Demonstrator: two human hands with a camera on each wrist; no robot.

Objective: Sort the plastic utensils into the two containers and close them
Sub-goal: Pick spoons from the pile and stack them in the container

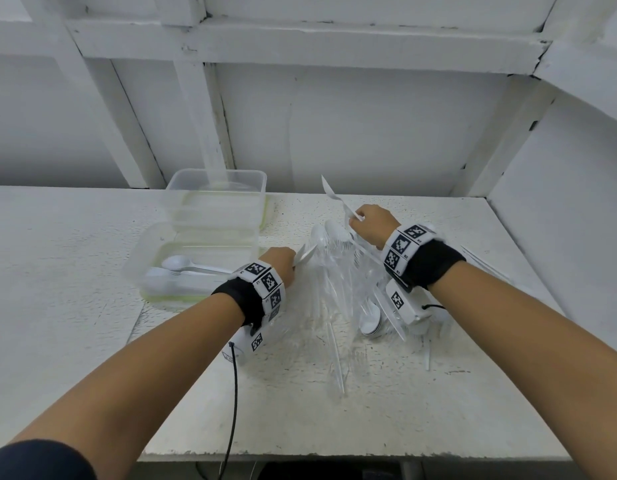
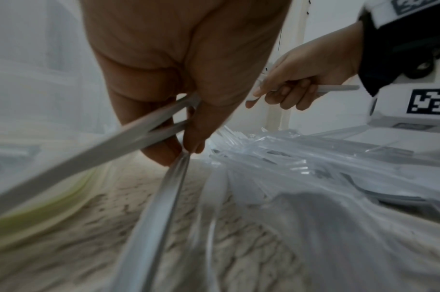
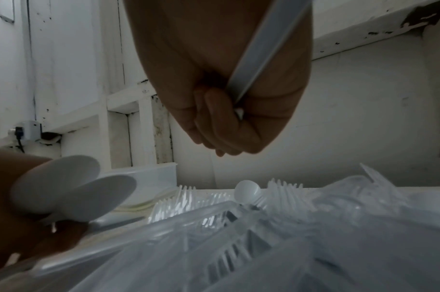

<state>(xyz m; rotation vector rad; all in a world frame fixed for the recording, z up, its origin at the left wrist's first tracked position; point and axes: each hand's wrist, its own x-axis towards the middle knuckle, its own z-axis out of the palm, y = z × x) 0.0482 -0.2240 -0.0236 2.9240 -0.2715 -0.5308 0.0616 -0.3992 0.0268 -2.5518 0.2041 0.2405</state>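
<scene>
Left hand (image 1: 279, 263) grips two white plastic spoons (image 3: 71, 189), right hand (image 1: 371, 223) clenches one white utensil (image 1: 338, 202) — probably a spoon — drop all bowl-aligned into the near clear container (image 1: 137, 258).

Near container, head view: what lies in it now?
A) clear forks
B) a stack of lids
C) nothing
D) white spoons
D: white spoons lie inside the near container, while the clear forks remain in the pile on the table.
</scene>
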